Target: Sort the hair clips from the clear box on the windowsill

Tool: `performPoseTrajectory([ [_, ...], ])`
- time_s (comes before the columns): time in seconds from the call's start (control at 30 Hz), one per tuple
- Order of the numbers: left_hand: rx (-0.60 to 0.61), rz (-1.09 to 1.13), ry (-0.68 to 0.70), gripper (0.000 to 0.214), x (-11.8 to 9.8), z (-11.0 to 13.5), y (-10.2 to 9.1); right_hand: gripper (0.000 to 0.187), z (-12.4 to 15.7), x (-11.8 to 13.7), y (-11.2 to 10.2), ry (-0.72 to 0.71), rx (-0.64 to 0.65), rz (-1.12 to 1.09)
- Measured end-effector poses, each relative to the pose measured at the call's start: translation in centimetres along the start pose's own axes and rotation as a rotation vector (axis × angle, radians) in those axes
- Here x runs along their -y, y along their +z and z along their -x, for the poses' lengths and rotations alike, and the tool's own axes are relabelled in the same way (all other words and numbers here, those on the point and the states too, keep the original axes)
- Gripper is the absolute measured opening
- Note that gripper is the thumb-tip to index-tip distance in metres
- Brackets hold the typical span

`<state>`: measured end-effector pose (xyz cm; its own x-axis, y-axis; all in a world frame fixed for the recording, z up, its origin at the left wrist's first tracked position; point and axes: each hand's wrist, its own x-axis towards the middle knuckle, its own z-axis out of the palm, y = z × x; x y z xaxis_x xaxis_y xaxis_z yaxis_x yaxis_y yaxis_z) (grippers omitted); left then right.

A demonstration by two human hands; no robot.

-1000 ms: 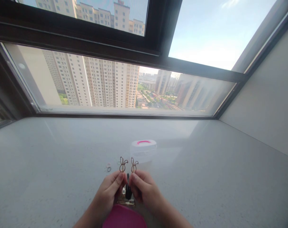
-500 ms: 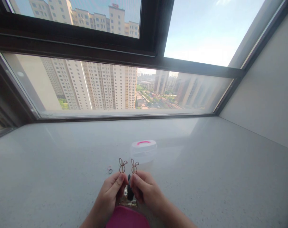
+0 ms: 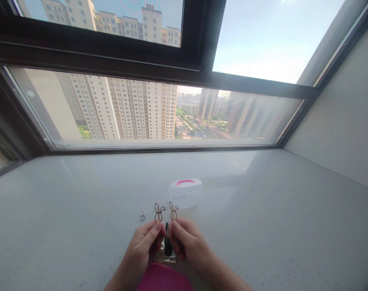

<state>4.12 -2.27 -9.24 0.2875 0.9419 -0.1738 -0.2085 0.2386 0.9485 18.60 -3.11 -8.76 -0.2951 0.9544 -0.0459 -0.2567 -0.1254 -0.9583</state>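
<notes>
My left hand (image 3: 140, 244) pinches a brown rabbit-shaped wire clip (image 3: 158, 213) between thumb and fingers, its ears pointing up. In my right hand (image 3: 188, 242) is a matching rabbit-shaped wire clip (image 3: 173, 212), also upright. The two clips are side by side with a small gap. Below and between my hands a black object (image 3: 168, 245) shows, partly covered by my fingers, so its kind is unclear. Under it lie shiny gold-coloured pieces (image 3: 165, 259), mostly hidden. A pink object (image 3: 164, 278) with a rounded edge is at the bottom, between my wrists.
Behind my hands stands a translucent plastic box (image 3: 186, 193) with a pink handle on its lid. Small rings (image 3: 142, 217) lie on the pale speckled sill (image 3: 80, 206), left of my hands. A dark-framed window (image 3: 141, 150) rises at the back, a white wall (image 3: 338, 133) at the right.
The whole view has shifted slightly, so everything sits a little farther right. Both hands keep hold of their clips; the right clip appears turned slightly and nearer the left one.
</notes>
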Motion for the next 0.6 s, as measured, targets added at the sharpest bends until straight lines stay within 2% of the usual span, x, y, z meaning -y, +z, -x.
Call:
performPoseTrajectory([
  [0.4,-0.006,-0.07,0.045,0.032,-0.03,0.03,0.03,0.041,-0.09,-0.07,-0.09,-0.011,0.023,0.028],
  [0.6,0.008,-0.074,0.008,0.036,0.05,-0.08,-0.11,0.042,-0.11,-0.58,-0.25,-0.012,0.009,0.017],
])
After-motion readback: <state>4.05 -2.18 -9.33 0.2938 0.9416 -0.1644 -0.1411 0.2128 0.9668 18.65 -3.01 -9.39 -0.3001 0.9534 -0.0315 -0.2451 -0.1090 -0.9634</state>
